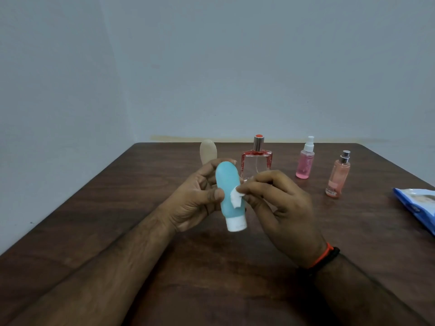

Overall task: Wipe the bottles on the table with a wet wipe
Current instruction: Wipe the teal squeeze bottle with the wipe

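Note:
My left hand (195, 198) grips a blue squeeze bottle (227, 184) with a white cap (236, 224), held above the table with the cap pointing down. My right hand (280, 208) pinches a small white wet wipe (236, 198) and presses it against the blue bottle's side. Behind my hands stand a beige bottle (208, 150), partly hidden, and a red-framed clear perfume bottle (257, 158). Further right stand a pink spray bottle (305, 161) and a peach spray bottle (337, 176).
A blue wet wipe packet (417, 205) lies at the right edge of the dark wooden table (117, 231). A plain pale wall rises behind the table's far edge. My right wrist wears an orange and black band (326, 256).

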A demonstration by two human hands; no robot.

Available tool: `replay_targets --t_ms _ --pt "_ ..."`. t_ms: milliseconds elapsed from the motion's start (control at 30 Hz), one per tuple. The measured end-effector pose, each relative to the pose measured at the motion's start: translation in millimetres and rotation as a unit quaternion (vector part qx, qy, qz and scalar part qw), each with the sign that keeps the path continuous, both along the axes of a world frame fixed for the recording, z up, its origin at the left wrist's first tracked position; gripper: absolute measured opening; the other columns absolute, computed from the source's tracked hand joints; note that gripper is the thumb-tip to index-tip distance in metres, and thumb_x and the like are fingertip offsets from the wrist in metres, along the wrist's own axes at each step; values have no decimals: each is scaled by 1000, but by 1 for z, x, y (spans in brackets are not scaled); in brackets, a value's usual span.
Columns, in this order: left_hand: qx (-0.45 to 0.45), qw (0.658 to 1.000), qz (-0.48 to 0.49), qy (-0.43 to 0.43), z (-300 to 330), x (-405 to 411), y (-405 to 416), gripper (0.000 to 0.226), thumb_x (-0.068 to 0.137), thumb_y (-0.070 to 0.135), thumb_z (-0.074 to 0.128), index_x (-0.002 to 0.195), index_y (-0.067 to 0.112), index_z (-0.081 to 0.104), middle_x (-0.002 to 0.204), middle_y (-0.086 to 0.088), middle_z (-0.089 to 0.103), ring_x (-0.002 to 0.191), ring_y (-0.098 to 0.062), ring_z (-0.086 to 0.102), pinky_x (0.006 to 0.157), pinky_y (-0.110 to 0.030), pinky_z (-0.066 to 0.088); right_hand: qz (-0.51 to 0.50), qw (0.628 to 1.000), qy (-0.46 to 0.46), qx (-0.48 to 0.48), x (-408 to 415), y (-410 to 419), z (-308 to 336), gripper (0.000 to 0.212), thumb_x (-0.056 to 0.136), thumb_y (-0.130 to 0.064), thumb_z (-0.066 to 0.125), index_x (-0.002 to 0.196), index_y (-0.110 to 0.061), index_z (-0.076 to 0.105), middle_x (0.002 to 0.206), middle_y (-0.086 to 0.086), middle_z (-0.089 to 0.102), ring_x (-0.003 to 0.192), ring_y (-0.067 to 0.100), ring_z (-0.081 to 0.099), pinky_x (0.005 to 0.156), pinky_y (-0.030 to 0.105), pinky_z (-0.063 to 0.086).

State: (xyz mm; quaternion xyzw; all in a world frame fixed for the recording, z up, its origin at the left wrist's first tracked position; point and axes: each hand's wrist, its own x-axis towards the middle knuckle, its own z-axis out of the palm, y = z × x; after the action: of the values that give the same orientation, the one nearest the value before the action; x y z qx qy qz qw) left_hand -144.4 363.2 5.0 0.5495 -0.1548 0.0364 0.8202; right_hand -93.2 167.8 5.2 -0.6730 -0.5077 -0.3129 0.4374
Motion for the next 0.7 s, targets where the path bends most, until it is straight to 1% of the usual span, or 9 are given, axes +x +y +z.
replay_targets --t_ms 67,100,133,233,333,400,500,600,700 --pt "31 999 -15 10 -3 2 -4 78 59 21 94 128 17 59 118 -10 64 106 -28 61 97 -55 49 -16 1000 0 16 1 -1 1 15 87 -4 67 100 -4 74 98 8 64 91 10 59 81 17 50" --pt "41 999 -25 14 -4 2 -5 76 60 20 93 129 17 59 121 -9 63 108 -28 59 99 -57 45 -25 999 1 27 2 -1 1 14 88 -5 68 101 -4 74 98 8 64 91 12 59 81 19 50" --pt "50 998 -36 17 -5 3 -7 74 62 19 92 129 17 60 122 -9 63 109 -27 60 99 -56 46 -33 999 3 39 3 -2 1 14 88 -5 68 101 -3 74 98 9 64 90 14 60 80 20 51" --pt "67 996 -57 30 -4 3 -7 69 67 17 90 130 16 60 122 -7 66 109 -23 64 96 -43 53 -48 997 13 63 4 -2 2 16 88 -5 68 103 -3 73 99 10 63 90 18 61 78 24 52" --pt "78 995 -51 31 -5 3 -6 69 68 17 89 131 16 60 122 -8 66 109 -24 65 95 -43 54 -40 997 21 68 6 -2 2 16 88 -4 68 104 -5 72 99 8 63 90 16 61 77 25 52" --pt "68 997 -39 24 -6 3 -4 70 66 19 90 130 17 61 121 -8 67 107 -25 65 96 -49 53 -24 997 33 69 6 -1 2 16 89 -6 68 104 -6 73 98 6 63 88 15 61 75 23 51" --pt "33 999 -28 19 -7 4 0 72 65 18 91 131 16 62 123 -10 66 110 -28 64 99 -60 46 -1 997 54 59 5 0 2 15 89 -7 68 103 -7 73 97 4 64 85 14 61 71 23 51" --pt "14 999 -36 15 -6 2 0 73 66 17 90 133 15 61 125 -11 65 111 -30 64 99 -62 45 9 997 56 50 4 -1 3 16 87 -4 69 103 -8 73 96 3 64 84 10 59 71 19 50" --pt "-7 999 -42 2 -3 0 1 75 66 17 90 134 13 59 125 -12 63 111 -31 64 97 -62 48 20 998 59 23 3 -1 3 18 87 -4 69 104 -8 72 99 2 65 86 5 58 73 14 48"
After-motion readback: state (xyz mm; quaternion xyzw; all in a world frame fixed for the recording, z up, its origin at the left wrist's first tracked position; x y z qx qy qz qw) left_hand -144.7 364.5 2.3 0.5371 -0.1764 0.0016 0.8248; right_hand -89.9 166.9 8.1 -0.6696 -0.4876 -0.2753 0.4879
